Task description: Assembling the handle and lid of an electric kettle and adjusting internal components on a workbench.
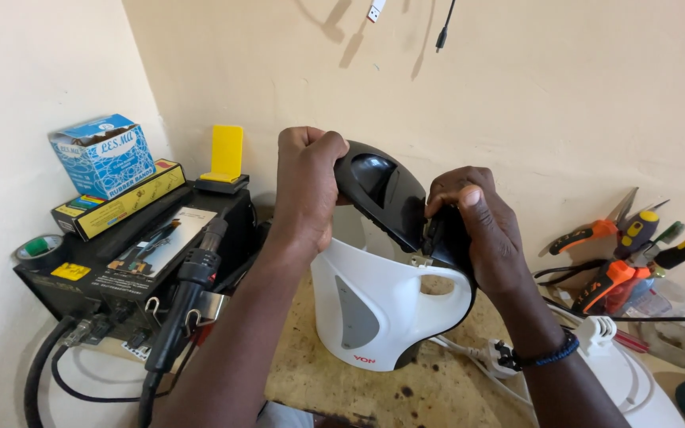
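Note:
A white electric kettle (pixel 374 305) stands on a stained wooden bench. Its black lid and handle cover (pixel 382 190) is lifted at an angle above the body. My left hand (pixel 307 186) grips the front end of the black cover from above. My right hand (pixel 473 222) holds the rear of the cover where it meets the white handle, with thumb and fingers pinched at the joint. A small metal part shows at that joint.
A black hot-air station (pixel 132 261) with its handpiece (pixel 188 297) sits at the left, boxes and a yellow stand (pixel 226 154) on top. Pliers and screwdrivers (pixel 628 238) lie at the right. A white plug and cord (pixel 501 357) lie by my right wrist.

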